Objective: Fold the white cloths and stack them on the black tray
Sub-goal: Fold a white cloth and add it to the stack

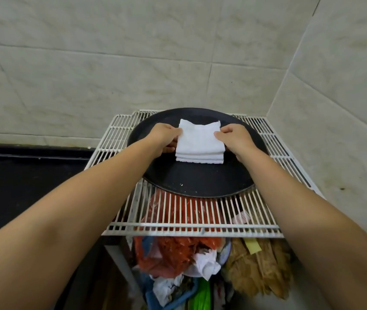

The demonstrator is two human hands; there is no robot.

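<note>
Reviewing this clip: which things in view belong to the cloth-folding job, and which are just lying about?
Part of the job:
white cloths, stacked
black tray
left hand and right hand, gripping the stack's sides

Just lying about:
white wire rack under the tray
red plastic bags
crumpled paper
brown dried material

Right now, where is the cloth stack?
In the head view, the cloth stack sits on the black tray, toward its far middle, between the left hand and right hand, which touch its sides.
</note>
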